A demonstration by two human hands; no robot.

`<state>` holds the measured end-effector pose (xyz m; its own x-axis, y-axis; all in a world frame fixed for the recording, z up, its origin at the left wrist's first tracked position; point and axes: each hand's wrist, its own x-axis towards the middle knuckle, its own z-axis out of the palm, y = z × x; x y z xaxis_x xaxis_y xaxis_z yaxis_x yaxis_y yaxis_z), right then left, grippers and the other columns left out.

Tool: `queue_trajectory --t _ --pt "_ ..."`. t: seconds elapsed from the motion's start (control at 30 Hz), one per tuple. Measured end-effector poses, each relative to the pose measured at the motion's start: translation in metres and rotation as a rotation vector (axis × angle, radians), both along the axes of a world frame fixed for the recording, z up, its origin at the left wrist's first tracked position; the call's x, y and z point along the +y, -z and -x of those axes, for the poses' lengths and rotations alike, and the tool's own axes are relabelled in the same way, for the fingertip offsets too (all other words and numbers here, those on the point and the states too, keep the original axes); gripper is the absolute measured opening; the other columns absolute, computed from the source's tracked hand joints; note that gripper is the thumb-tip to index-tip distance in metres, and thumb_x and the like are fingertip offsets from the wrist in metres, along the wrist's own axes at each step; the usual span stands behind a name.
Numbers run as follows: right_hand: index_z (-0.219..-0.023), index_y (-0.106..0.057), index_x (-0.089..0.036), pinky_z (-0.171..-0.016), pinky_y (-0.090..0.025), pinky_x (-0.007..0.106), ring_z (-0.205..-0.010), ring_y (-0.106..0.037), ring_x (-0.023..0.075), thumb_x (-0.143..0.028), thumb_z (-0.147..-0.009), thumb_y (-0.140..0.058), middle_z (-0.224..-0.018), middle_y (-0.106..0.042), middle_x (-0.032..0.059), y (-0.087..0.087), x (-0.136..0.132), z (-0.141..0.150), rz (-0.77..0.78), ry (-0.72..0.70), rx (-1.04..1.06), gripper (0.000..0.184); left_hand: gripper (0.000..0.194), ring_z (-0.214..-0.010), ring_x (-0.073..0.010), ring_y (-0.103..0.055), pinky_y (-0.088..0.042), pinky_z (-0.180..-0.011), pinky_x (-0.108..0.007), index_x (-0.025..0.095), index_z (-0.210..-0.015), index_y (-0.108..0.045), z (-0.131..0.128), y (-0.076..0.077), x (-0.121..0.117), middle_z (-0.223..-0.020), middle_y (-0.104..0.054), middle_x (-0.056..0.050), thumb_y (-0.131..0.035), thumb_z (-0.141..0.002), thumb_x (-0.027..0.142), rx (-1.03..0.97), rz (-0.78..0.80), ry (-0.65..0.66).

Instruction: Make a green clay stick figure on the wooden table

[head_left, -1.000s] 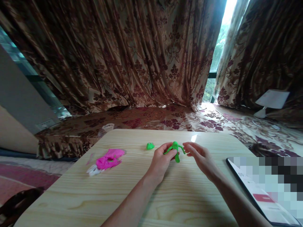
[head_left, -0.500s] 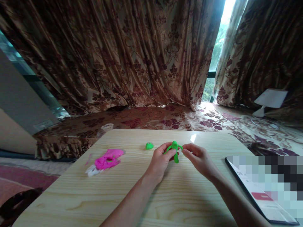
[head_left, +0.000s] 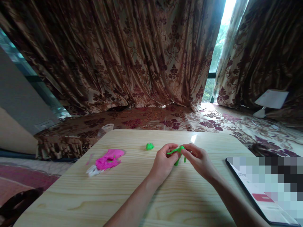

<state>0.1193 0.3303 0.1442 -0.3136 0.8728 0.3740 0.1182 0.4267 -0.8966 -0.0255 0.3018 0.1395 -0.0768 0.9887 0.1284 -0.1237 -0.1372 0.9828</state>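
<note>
A small green modelling-clay figure (head_left: 181, 149) with a round top and thin limbs is between my two hands, above the wooden table (head_left: 113, 195). My left hand (head_left: 165, 159) pinches its body from the left with thumb and fingers. From the right, my right hand (head_left: 195, 155) has thumb and fingertips closed on the figure near its top. One thin limb reaches left over my left fingers, and another hangs down between the hands. Parts of the body are hidden behind my fingers. Beyond my left hand lies a separate green clay lump (head_left: 149, 146).
On the table's left lies a crumpled bright pink sheet (head_left: 110, 159) with a white crumpled piece (head_left: 93, 170) beside it. A tablet (head_left: 258, 192) rests at the right edge. Behind the table are a clear plastic cup (head_left: 106, 128), a lamp (head_left: 272, 99) and patterned curtains (head_left: 142, 56).
The green figure has tilted and shifted slightly right and down. My right fingers have moved from its right limb to near its top. My left hand has followed slightly right.
</note>
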Motion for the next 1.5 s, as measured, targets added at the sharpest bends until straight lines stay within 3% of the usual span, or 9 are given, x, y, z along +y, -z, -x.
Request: queue_trajectory --t 0.13,0.3,0.57,0.83,0.93,1.0,1.07,1.23,1.5 --pt "-0.084 -0.064 -0.016 -0.055 -0.042 0.023 -0.064 -0.052 0.0129 -0.035 -0.079 -0.055 -0.075 -0.059 0.0025 0.0 -0.001 0.001 -0.001 0.001 0.002 0.022 0.027 -0.075 -0.0136 -0.057 -0.043 -0.066 -0.023 0.017 -0.093 -0.06 -0.001 0.0 0.0 -0.087 -0.063 -0.005 -0.063 -0.069 0.029 0.101 -0.057 0.023" --pt "-0.079 -0.062 -0.014 -0.046 -0.035 0.021 -0.054 -0.044 0.0099 -0.039 -0.078 -0.056 -0.064 -0.054 -0.0002 -0.001 0.001 -0.002 0.068 0.067 0.03 0.025 0.023 -0.082 -0.017 -0.056 -0.041 -0.076 -0.028 0.017 -0.087 -0.063 0.008 -0.006 0.0 -0.086 -0.063 -0.004 -0.058 -0.072 0.035 0.278 -0.104 -0.098" --pt "-0.08 -0.062 -0.013 -0.04 -0.028 0.019 -0.049 -0.038 0.0081 -0.041 -0.078 -0.055 -0.056 -0.048 -0.0023 0.0 0.001 -0.001 0.117 0.066 0.017 0.029 0.027 -0.073 -0.0154 -0.055 -0.04 -0.07 -0.026 0.016 -0.072 -0.063 0.01 -0.004 0.002 -0.071 -0.062 -0.001 -0.05 -0.077 0.038 0.323 -0.03 -0.055" --pt "-0.075 -0.063 -0.013 -0.046 -0.034 0.021 -0.054 -0.042 0.01 -0.043 -0.079 -0.052 -0.058 -0.05 -0.0007 0.003 0.007 -0.006 0.113 0.068 -0.017 0.033 0.039 -0.081 -0.0164 -0.058 -0.041 -0.075 -0.029 0.018 -0.098 -0.058 0.011 -0.013 0.0 -0.084 -0.064 -0.004 -0.042 -0.08 0.049 0.245 0.009 -0.141" --pt "-0.078 -0.062 -0.013 -0.047 -0.036 0.02 -0.054 -0.044 0.0096 -0.043 -0.081 -0.049 -0.06 -0.052 -0.0003 0.006 0.01 -0.007 0.182 0.035 -0.008 0.033 0.044 -0.077 -0.0162 -0.06 -0.044 -0.074 -0.031 0.018 -0.112 -0.048 0.01 -0.017 -0.015 -0.086 -0.064 -0.005 -0.043 -0.08 0.048 0.203 0.083 -0.129" --pt "-0.079 -0.062 -0.012 -0.047 -0.038 0.02 -0.054 -0.046 0.0094 -0.043 -0.081 -0.047 -0.063 -0.054 0.0005 0.009 0.013 -0.008 0.209 0.035 -0.031 0.034 0.043 -0.083 -0.016 -0.059 -0.043 -0.078 -0.031 0.021 -0.117 -0.043 0.01 -0.019 -0.031 -0.095 -0.062 -0.005 -0.044 -0.081 0.045 0.257 0.037 -0.214" --pt "-0.077 -0.061 -0.013 -0.044 -0.037 0.019 -0.051 -0.046 0.0087 -0.043 -0.082 -0.044 -0.063 -0.054 0.0005 0.014 0.014 -0.007 0.204 0.013 -0.133 0.035 0.034 -0.091 -0.0164 -0.056 -0.042 -0.081 -0.03 0.022 -0.11 -0.049 0.012 -0.017 -0.051 -0.101 -0.059 -0.005 -0.047 -0.081 0.04 0.398 -0.036 -0.323" --pt "-0.059 -0.058 -0.015 -0.038 -0.03 0.018 -0.042 -0.041 0.0067 -0.04 -0.082 -0.042 -0.049 -0.049 -0.0032 0.027 0.008 -0.003 0.136 -0.076 -0.368 0.037 0.016 -0.092 -0.0159 -0.053 -0.042 -0.082 -0.029 0.021 -0.089 -0.057 0.01 -0.003 -0.089 -0.095 -0.058 -0.004 -0.047 -0.082 0.03 0.708 -0.102 -0.249" --pt "-0.053 -0.06 -0.016 -0.043 -0.025 0.02 -0.044 -0.04 0.0079 -0.036 -0.079 -0.047 -0.044 -0.048 -0.0031 0.029 0.003 -0.003 -0.005 0.029 -0.511 0.035 0.019 -0.093 -0.018 -0.053 -0.043 -0.083 -0.032 0.021 -0.093 -0.059 -0.011 0.02 -0.096 -0.096 -0.057 -0.006 -0.044 -0.082 0.024 0.904 -0.153 -0.222"
